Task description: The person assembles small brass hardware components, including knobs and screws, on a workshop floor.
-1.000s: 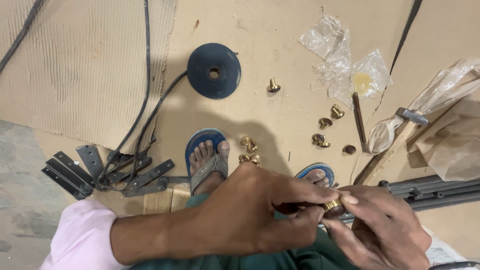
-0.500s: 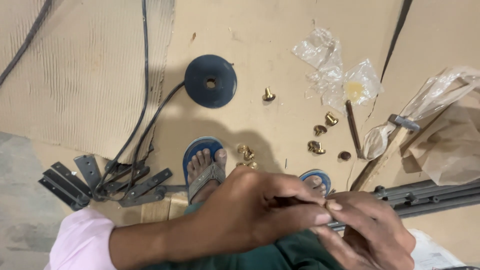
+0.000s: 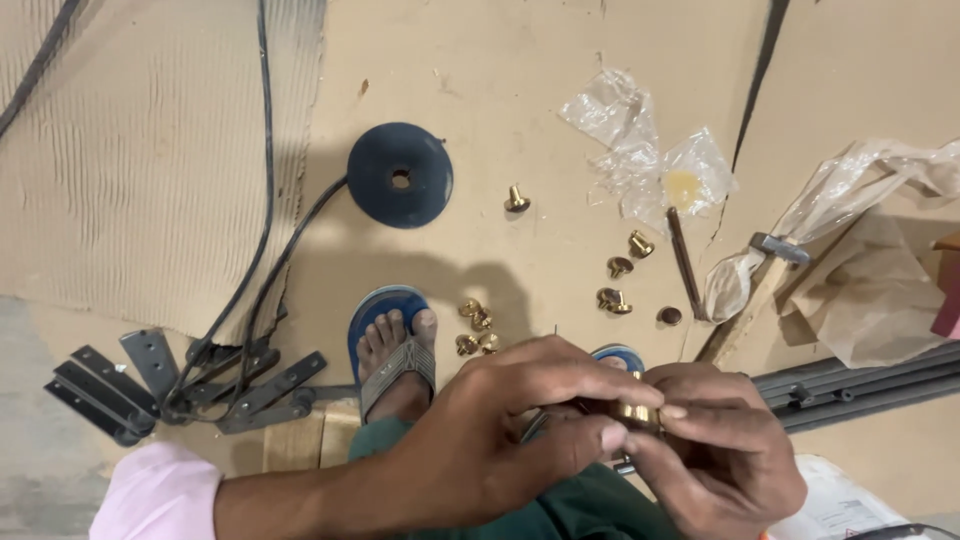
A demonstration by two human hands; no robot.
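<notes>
We pinch a small brass fitting (image 3: 634,413) between our left hand (image 3: 510,430) and right hand (image 3: 715,455), fingers of both clenched on it, above our lap. Crumpled clear plastic bags (image 3: 650,160) lie on the cardboard floor (image 3: 500,60) beyond scattered brass knobs (image 3: 615,270).

Over the last second the left hand (image 3: 500,440) has slid a little further toward the right hand (image 3: 715,455), its fingertips now closing over the small brass fitting (image 3: 637,413) between them. A second ago the brass piece showed plainly; half a second ago it was covered; now only its edge peeks out, below the dark blue disc (image 3: 400,175).
</notes>
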